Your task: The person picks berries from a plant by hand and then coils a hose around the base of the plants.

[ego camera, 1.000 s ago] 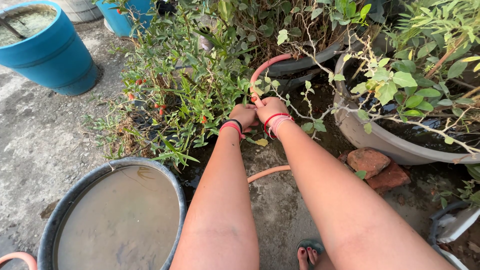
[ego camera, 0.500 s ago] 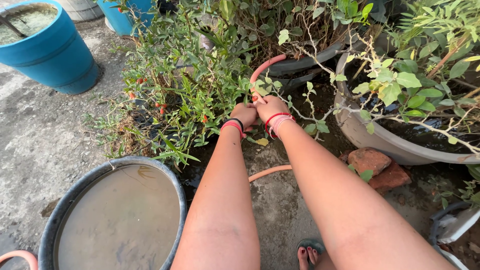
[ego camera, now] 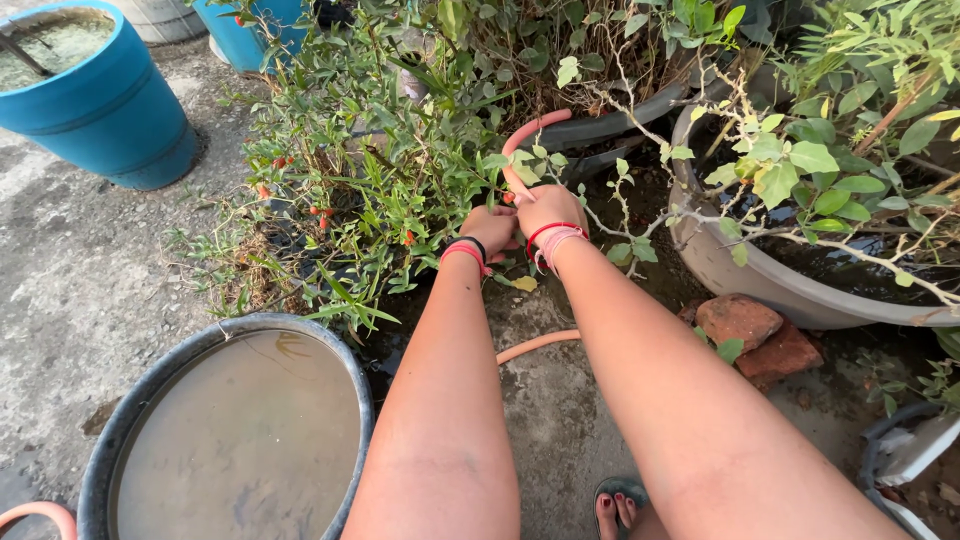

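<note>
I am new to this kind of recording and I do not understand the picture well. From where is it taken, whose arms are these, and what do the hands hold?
The picture comes from a camera worn on a person's head, looking down, so the two bare arms are that person's own. There is no machine here. The left hand and the right hand meet close together at a pink hose, which curves up from the hands into the plants; both seem closed around it, though leaves hide part of the grip. Another stretch of the hose lies on the wet concrete ground between the arms. Around them stand a leafy bush with small red fruits, a grey planter, a dark tub of murky water, a blue barrel and two reddish bricks. The person's foot in a sandal shows at the bottom.
</note>
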